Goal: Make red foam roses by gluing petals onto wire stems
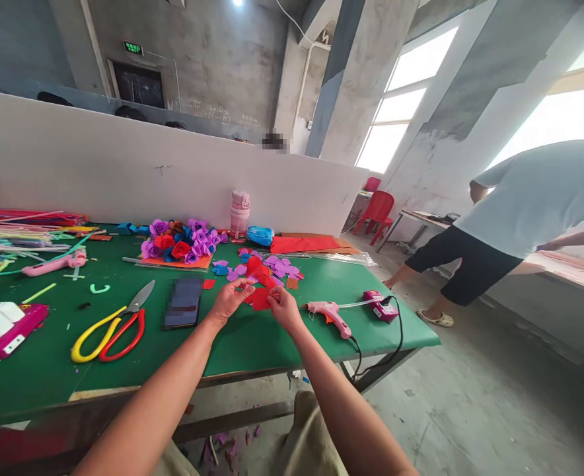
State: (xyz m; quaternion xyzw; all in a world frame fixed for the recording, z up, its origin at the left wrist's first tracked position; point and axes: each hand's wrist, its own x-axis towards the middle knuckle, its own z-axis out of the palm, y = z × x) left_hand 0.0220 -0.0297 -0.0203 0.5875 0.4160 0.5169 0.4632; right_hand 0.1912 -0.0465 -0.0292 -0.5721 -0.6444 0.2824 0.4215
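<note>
Both my hands meet over the middle of the green table [34, 370]. My left hand [228, 299] and my right hand [283, 307] pinch a red foam petal piece [259, 296] between them, just above the tabletop. More red, purple and blue foam petals [277, 266] lie scattered right behind it. A pink glue gun [328, 313] lies to the right of my right hand, its cord running off the table edge.
Yellow and red scissors [116, 327] and a dark phone [183, 303] lie left of my hands. Finished foam flowers [183, 239], a pink bottle [240, 213], coloured sticks [19, 231] and a white partition [123, 165] stand behind. A person [520, 211] bends over another table at right.
</note>
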